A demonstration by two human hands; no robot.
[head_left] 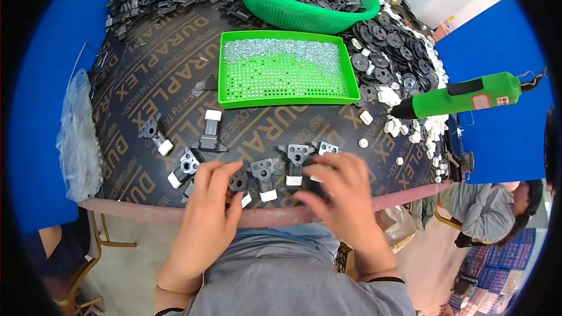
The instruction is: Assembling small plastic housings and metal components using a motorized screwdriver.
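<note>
Several dark grey plastic brackets with white end caps lie in a loose row near the table's front edge, such as one bracket [295, 161] in the middle and another [153, 133] at the left. My left hand [212, 199] rests at the front edge with its fingertips on a small dark bracket [239, 182]. My right hand [342, 190] lies flat, fingers spread, over the brackets at the right end of the row, covering part of one [324, 148]. I see nothing gripped in either hand.
A flat green tray [281, 100] of small silver screws sits mid-table. Behind it stands a round green basket [293, 14] of black parts, with black discs and white caps [389, 58] heaped at right. A green electric screwdriver [462, 96] hangs at right. Another person sits at lower right.
</note>
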